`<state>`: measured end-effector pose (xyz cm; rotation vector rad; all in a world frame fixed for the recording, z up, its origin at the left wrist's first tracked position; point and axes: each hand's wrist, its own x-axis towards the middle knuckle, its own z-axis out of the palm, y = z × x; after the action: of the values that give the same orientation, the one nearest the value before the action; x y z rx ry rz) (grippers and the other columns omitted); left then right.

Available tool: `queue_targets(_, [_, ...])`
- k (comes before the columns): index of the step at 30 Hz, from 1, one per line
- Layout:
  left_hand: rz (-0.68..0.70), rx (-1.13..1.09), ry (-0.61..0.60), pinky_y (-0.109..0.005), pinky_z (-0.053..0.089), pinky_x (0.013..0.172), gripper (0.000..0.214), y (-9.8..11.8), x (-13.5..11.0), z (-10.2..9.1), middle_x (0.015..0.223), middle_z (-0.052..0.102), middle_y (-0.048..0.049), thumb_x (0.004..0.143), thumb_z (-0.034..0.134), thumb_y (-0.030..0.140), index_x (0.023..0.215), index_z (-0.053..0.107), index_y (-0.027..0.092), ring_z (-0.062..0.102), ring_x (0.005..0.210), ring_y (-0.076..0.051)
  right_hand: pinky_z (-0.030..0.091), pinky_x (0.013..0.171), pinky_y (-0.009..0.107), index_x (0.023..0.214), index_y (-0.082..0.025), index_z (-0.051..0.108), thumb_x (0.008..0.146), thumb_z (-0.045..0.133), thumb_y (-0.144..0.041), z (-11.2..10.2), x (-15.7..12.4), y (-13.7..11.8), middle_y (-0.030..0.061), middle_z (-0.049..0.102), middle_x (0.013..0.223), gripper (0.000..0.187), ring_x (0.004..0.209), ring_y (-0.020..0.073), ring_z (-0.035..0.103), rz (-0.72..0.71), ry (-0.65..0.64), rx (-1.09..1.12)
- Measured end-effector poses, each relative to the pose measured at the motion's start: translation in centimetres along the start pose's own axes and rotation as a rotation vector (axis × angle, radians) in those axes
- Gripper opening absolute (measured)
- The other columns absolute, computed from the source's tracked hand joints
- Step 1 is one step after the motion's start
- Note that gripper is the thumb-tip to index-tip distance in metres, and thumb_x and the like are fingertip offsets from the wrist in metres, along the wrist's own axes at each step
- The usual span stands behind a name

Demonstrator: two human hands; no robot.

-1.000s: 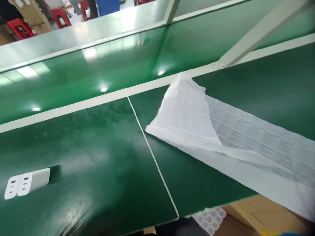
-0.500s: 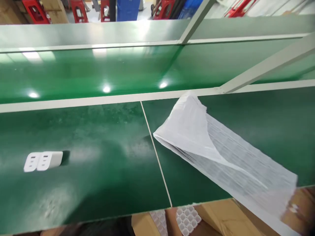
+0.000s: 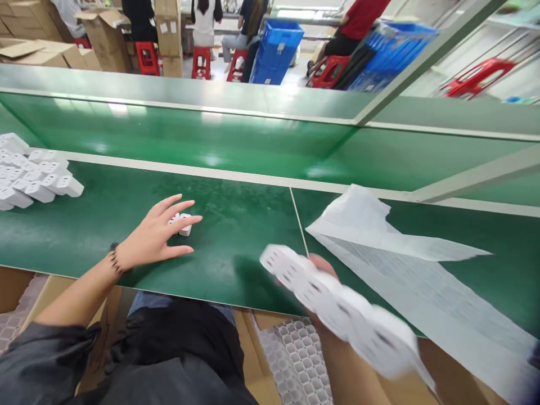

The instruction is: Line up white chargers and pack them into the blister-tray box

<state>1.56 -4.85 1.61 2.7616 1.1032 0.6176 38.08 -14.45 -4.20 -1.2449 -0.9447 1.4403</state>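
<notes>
My left hand (image 3: 154, 233) is spread out, palm down, over a pair of white USB chargers (image 3: 184, 225) on the green bench. Its fingers partly cover them; whether they touch is unclear. In my right hand (image 3: 324, 266), a row of several white USB chargers (image 3: 343, 306) is held slanting above the bench's front edge, blurred by motion. That row hides most of the hand. More white chargers (image 3: 40, 177) are massed at the far left of the bench.
Crumpled white wrapping sheet (image 3: 413, 270) lies across the right side, hanging over the front edge. Below the bench are cardboard boxes with a clear cell tray (image 3: 301, 354). A pale metal post (image 3: 476, 174) rises at the right. People on red stools sit beyond.
My left hand has come into view over the charger pair, and my right hand has appeared with a row of chargers. The view has swung left and up, showing the massed chargers.
</notes>
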Motion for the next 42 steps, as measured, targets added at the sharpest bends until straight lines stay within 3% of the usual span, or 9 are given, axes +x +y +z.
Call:
queue_targets(2, [0.091, 0.106, -0.088, -0.055, 0.041, 0.112, 0.062, -2.2, 1.1, 2.1, 0.149, 0.049, -0.0131, 0.085, 0.071, 0.05, 0.14, 0.054, 0.027, 0.043, 0.14, -0.035, 0.053, 0.079, 0.061, 0.121, -0.039, 0.061, 0.058, 0.061, -0.087, 3.8, 5.0, -1.5, 0.0087, 0.07, 0.108, 0.079, 0.102, 0.0402, 0.066, -0.063, -0.088, 0.083])
queue_targets(5, [0.127, 0.164, -0.161, -0.036, 0.055, 0.09, 0.038, -5.3, 1.4, 3.7, 0.131, 0.064, -0.0101, 0.095, 0.06, 0.042, 0.129, 0.062, 0.025, 0.065, 0.109, -0.023, 0.053, 0.088, 0.055, 0.124, -0.033, 0.06, 0.057, 0.072, -0.076, 9.1, 10.9, -3.2, 0.0084, 0.066, 0.12, 0.081, 0.111, 0.0341, 0.062, -0.102, -0.294, 0.181])
queue_targets(10, [0.049, 0.199, -0.073, -0.034, 0.055, 0.085, 0.037, -10.1, -0.1, 2.4, 0.122, 0.068, -0.0093, 0.096, 0.057, 0.045, 0.124, 0.064, 0.022, 0.066, 0.102, -0.022, 0.052, 0.092, 0.048, 0.131, -0.029, 0.058, 0.045, 0.079, -0.079, 13.6, 14.8, -2.0, 0.0104, 0.059, 0.136, 0.102, 0.119, 0.0316, 0.056, -0.15, -0.595, 0.356])
queue_targets(13, [0.025, 0.199, 0.003, -0.046, 0.049, 0.102, 0.056, -10.4, -0.3, 1.2, 0.129, 0.065, -0.011, 0.09, 0.064, 0.054, 0.134, 0.058, 0.02, 0.059, 0.12, -0.029, 0.052, 0.092, 0.047, 0.133, -0.029, 0.056, 0.055, 0.076, -0.077, 14.1, 14.9, -0.5, 0.0096, 0.061, 0.134, 0.093, 0.116, 0.0291, 0.058, -0.084, -0.606, 0.387])
queue_targets(17, [0.074, 0.109, 0.15, -0.049, 0.037, 0.115, 0.084, -7.1, 1.1, 0.9, 0.138, 0.058, -0.0153, 0.082, 0.067, 0.066, 0.144, 0.043, 0.014, 0.047, 0.136, -0.031, 0.051, 0.093, 0.05, 0.134, -0.031, 0.054, 0.067, 0.068, -0.076, 14.0, 14.4, 0.1, 0.0089, 0.064, 0.128, 0.082, 0.111, 0.0285, 0.062, -0.003, -0.621, 0.398])
queue_targets(22, [0.14, -0.088, 0.165, -0.044, 0.05, 0.098, 0.078, -3.6, 2.6, 3.1, 0.127, 0.063, -0.015, 0.084, 0.064, 0.065, 0.141, 0.042, 0.016, 0.06, 0.116, -0.028, 0.052, 0.094, 0.05, 0.132, -0.031, 0.056, 0.068, 0.071, -0.07, 14.2, 13.8, 0.1, 0.008, 0.063, 0.131, 0.077, 0.112, 0.0292, 0.062, 0.078, -0.668, 0.425])
queue_targets(32, [0.119, -0.014, 0.34, -0.036, 0.053, 0.073, 0.078, -2.8, 1.2, 5.5, 0.107, 0.069, -0.0119, 0.084, 0.054, 0.075, 0.135, 0.049, 0.017, 0.065, 0.088, -0.025, 0.045, 0.109, 0.047, 0.138, -0.034, 0.051, 0.075, 0.078, -0.052, 15.8, 13.1, 1.9, 0.0047, 0.062, 0.133, 0.071, 0.12, 0.0242, 0.06, 0.263, -0.706, 0.447])
queue_targets(37, [0.063, -0.024, 0.25, -0.031, 0.05, 0.069, 0.059, -3.6, 0.8, 5.3, 0.104, 0.071, -0.0091, 0.096, 0.043, 0.066, 0.128, 0.057, 0.019, 0.066, 0.084, -0.02, 0.041, 0.113, 0.049, 0.139, -0.032, 0.051, 0.075, 0.079, -0.055, 14.6, 13.8, 1.2, 0.0067, 0.055, 0.143, 0.074, 0.131, 0.027, 0.053, 0.18, -0.793, 0.225])
queue_targets(42, [-0.002, -0.078, 0.172, -0.029, 0.051, 0.072, 0.061, -4.5, 0.8, 5.2, 0.107, 0.071, -0.0099, 0.095, 0.042, 0.068, 0.126, 0.059, 0.017, 0.067, 0.092, -0.021, 0.047, 0.105, 0.047, 0.143, -0.038, 0.043, 0.079, 0.076, -0.048, 13.3, 13.9, 0.1, 0.0058, 0.05, 0.144, 0.073, 0.127, 0.026, 0.052, -0.336, -0.549, -0.082])
